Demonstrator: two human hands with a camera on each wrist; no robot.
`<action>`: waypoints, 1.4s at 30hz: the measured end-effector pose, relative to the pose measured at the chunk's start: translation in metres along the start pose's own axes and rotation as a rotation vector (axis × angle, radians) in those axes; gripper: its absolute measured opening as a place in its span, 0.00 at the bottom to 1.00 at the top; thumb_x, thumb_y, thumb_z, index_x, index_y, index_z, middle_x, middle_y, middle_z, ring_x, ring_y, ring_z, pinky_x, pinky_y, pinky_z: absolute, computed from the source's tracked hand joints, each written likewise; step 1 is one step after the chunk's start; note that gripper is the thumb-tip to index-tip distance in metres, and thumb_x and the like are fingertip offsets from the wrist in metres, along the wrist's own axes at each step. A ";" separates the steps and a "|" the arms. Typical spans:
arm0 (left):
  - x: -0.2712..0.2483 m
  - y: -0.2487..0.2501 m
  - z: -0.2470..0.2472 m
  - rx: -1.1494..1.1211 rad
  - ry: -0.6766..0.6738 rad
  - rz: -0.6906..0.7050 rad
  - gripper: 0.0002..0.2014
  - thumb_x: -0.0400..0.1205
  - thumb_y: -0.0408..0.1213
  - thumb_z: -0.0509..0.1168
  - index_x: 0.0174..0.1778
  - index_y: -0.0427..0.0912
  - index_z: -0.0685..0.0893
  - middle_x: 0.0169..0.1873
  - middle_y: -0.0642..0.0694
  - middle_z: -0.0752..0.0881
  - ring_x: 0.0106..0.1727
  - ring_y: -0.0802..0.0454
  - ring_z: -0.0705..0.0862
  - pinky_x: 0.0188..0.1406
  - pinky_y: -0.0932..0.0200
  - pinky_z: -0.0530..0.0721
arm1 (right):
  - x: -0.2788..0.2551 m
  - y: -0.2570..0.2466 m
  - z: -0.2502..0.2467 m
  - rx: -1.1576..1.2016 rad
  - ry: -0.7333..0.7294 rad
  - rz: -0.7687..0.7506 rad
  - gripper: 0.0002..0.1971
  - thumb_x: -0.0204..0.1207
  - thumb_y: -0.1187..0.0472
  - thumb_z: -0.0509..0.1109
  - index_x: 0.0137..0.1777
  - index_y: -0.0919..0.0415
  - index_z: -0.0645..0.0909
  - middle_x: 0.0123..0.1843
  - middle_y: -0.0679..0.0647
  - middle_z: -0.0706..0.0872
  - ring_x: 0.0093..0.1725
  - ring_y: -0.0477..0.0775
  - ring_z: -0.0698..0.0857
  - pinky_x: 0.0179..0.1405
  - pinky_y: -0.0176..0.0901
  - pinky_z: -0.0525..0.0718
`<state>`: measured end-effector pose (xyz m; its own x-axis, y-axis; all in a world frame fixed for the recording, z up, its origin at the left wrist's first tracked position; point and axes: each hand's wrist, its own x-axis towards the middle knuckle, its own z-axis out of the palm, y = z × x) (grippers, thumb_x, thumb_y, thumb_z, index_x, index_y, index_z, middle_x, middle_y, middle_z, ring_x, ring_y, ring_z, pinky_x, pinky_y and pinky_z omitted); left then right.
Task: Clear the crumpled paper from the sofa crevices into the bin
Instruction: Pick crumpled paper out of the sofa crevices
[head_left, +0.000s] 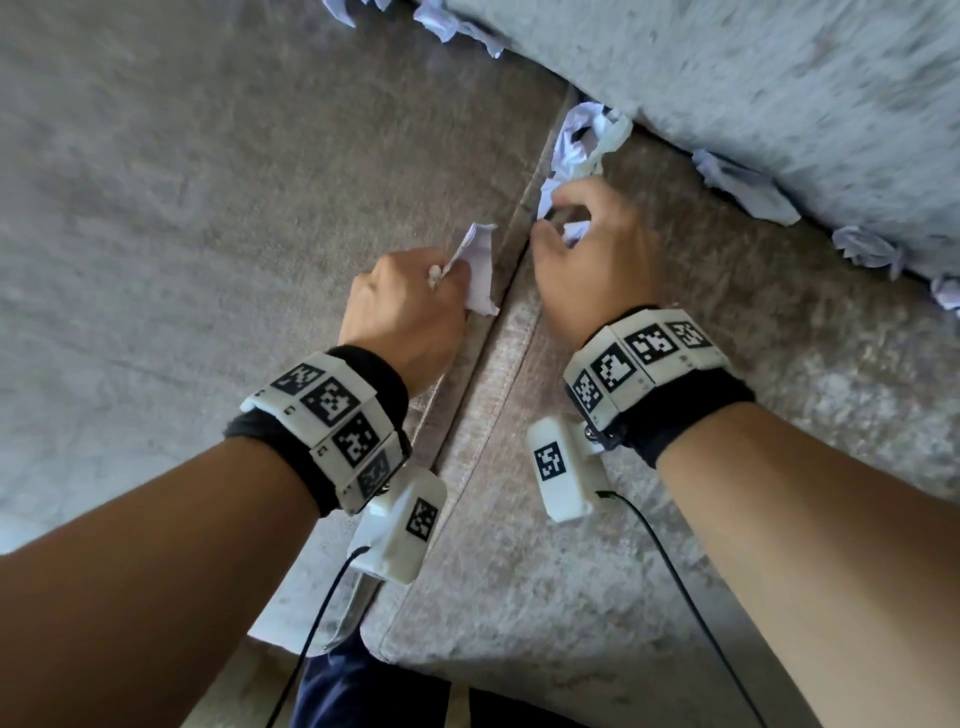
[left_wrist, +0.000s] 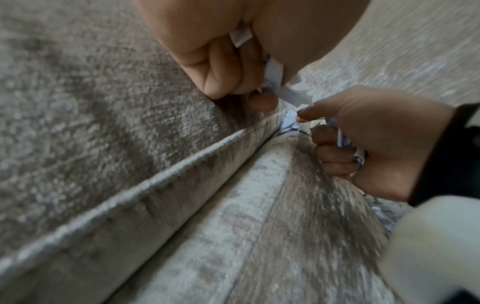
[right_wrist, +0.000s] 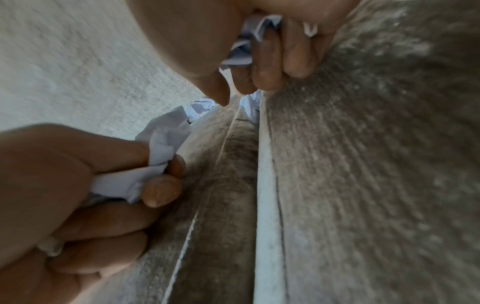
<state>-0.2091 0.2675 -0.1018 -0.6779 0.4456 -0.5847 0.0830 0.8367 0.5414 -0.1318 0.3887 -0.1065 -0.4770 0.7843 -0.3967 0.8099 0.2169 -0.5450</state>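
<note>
Fingers (head_left: 447, 278) curled round crumpled paper (head_left: 480, 270)

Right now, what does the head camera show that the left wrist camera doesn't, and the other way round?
Only the head view shows the paper wads lined up under the back cushion, plus both wristbands. Only the left wrist view shows the underside of the left hand, its curled fingers gripping paper. Both show the right hand gripping paper at the seam between the seat cushions.
</note>
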 end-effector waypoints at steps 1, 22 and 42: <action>-0.001 0.000 0.000 -0.006 0.013 0.004 0.18 0.85 0.46 0.60 0.37 0.36 0.83 0.28 0.42 0.83 0.30 0.45 0.80 0.25 0.58 0.72 | 0.001 -0.001 0.000 -0.008 -0.005 -0.007 0.13 0.75 0.56 0.67 0.60 0.48 0.81 0.46 0.50 0.90 0.49 0.60 0.86 0.48 0.52 0.83; -0.006 -0.011 -0.004 -0.110 0.025 0.027 0.20 0.81 0.45 0.64 0.22 0.45 0.77 0.13 0.55 0.73 0.19 0.59 0.73 0.17 0.69 0.64 | 0.010 -0.009 0.014 -0.271 -0.078 0.098 0.12 0.79 0.56 0.63 0.60 0.54 0.81 0.53 0.62 0.86 0.52 0.67 0.84 0.42 0.45 0.73; -0.013 -0.015 0.001 -0.134 0.002 0.002 0.22 0.82 0.46 0.64 0.18 0.58 0.78 0.20 0.52 0.74 0.31 0.45 0.73 0.28 0.57 0.65 | -0.007 0.003 0.004 -0.155 -0.007 -0.022 0.15 0.76 0.62 0.65 0.62 0.52 0.77 0.53 0.57 0.88 0.45 0.62 0.81 0.38 0.38 0.66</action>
<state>-0.2009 0.2498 -0.1032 -0.6795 0.4465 -0.5822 -0.0136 0.7857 0.6185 -0.1272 0.3814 -0.1082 -0.4972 0.7742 -0.3917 0.8420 0.3216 -0.4331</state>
